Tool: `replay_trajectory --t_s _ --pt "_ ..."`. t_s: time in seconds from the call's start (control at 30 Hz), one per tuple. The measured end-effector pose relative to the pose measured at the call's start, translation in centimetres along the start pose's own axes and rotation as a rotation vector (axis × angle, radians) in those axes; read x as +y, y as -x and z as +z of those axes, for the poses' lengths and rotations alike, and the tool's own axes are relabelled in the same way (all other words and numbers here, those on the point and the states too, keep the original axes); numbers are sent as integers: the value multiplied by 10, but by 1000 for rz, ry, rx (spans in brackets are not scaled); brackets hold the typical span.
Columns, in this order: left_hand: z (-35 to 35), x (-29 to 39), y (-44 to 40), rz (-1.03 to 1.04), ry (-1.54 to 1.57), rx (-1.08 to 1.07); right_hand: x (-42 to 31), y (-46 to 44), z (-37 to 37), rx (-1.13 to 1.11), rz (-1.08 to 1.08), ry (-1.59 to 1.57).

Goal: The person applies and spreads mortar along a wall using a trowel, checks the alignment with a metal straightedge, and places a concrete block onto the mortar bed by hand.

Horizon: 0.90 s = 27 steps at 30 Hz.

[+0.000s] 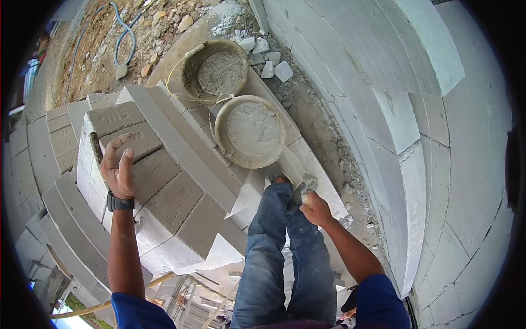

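Note:
My left hand [118,172], with a dark watch on its wrist, is at the corner of a stack of light grey blocks [170,197]. Its thumb and fingers are apart and bent over a block's edge, beside a narrow dark strip [95,147] that I cannot make out. Low by my right knee, my right hand [315,209] is closed on the handle of a trowel [298,192] smeared with mortar; part of its blade is hard to see. Just beyond it stands a bucket of pale wet mortar [252,129]. Behind that is a second bucket [219,71] with grey mortar.
A block wall [383,109] rises along the right side. Rubble pieces [274,63] lie at its foot. Long blocks [181,142] and more stacks [60,137] are on the left. A blue hose [125,35] lies on stony soil at the top left.

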State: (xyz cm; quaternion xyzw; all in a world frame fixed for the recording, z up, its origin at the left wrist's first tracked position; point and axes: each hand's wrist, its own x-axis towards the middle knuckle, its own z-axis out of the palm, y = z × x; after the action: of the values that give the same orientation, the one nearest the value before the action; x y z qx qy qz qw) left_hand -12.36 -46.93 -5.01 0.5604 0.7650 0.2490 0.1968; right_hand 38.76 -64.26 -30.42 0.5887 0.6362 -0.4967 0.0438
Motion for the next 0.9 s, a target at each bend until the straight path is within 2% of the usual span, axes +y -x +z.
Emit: replay_trajectory --t_s 0.03,0.07,0.1,0.17,0.23,0.3,0.4,0.47,0.57,0.67,0.7,0.73,0.77,0.8,0.9 --pt "1 -2 -2 16 18 11 -9 -11 19 69 -9 -64" --pt "-1 -4 -1 4 10 9 -43 -27 12 18 52 -75" --pt "1 -2 0 62 -144 88 -74 -47 -5 -34 104 -90" --pt "5 -4 -2 174 -462 262 -74 -87 -2 -40 88 -66" --pt "6 -9 -2 119 -509 275 -69 -102 5 -94 103 -32" --pt "5 -15 -5 53 -548 301 -41 -88 -10 -131 118 25" --pt "9 -14 -5 -49 -591 228 1 -23 -32 23 196 146" --pt "7 -10 -6 -74 -544 200 -18 7 -75 -119 439 109" --pt "5 1 -7 -93 -482 164 -48 7 -93 271 196 189" --pt "4 6 -9 -107 -501 141 -96 -87 -100 456 -54 -4" --pt "4 7 -10 -109 -506 129 -142 -125 -125 361 67 -113" --pt "3 9 -11 -110 -488 125 -169 -166 -132 489 -9 -178" --pt "2 11 -11 -118 -485 113 -190 -206 -150 411 35 -190" --pt "2 12 -12 -121 -484 104 -213 -243 -165 428 15 -203" --pt "0 15 -15 -129 -490 70 -261 -325 -205 572 -75 -225"
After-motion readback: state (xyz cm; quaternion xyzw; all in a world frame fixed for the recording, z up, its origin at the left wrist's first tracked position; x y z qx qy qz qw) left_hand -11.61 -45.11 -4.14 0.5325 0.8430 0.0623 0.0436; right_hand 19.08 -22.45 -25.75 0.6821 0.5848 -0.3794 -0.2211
